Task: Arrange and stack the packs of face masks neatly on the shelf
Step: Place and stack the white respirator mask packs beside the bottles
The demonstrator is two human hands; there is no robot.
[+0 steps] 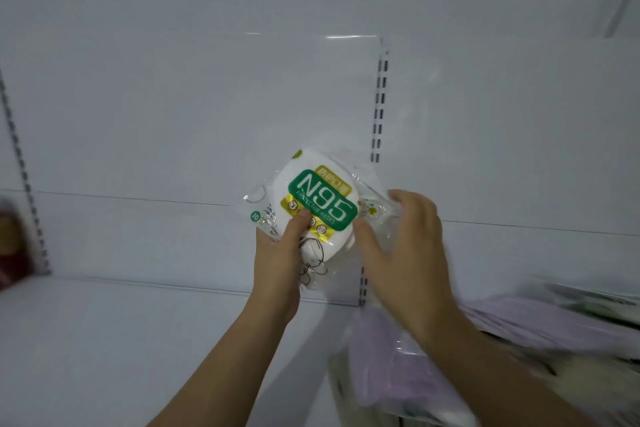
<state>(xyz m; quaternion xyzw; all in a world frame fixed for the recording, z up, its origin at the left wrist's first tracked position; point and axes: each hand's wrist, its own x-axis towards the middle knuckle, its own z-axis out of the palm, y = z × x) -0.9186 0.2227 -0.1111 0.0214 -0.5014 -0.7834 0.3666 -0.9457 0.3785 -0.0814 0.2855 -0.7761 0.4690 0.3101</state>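
Light: dim, even, bluish-grey
Glare: thin streak on clear divider (346,37) above the hands
Blur: right hand (405,250) smeared; purple packs (519,322) beneath it streaked
Edges: bowed

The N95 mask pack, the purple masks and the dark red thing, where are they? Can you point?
N95 mask pack (322,199), head view, on its green label.
purple masks (519,317), head view, on the pile's top, lower right.
dark red thing (12,246), head view, on its blurred body at the left edge.

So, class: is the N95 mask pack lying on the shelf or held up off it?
Held up. The N95 mask pack is tilted in front of the back panel, gripped by the left hand, with the right hand at its edge.
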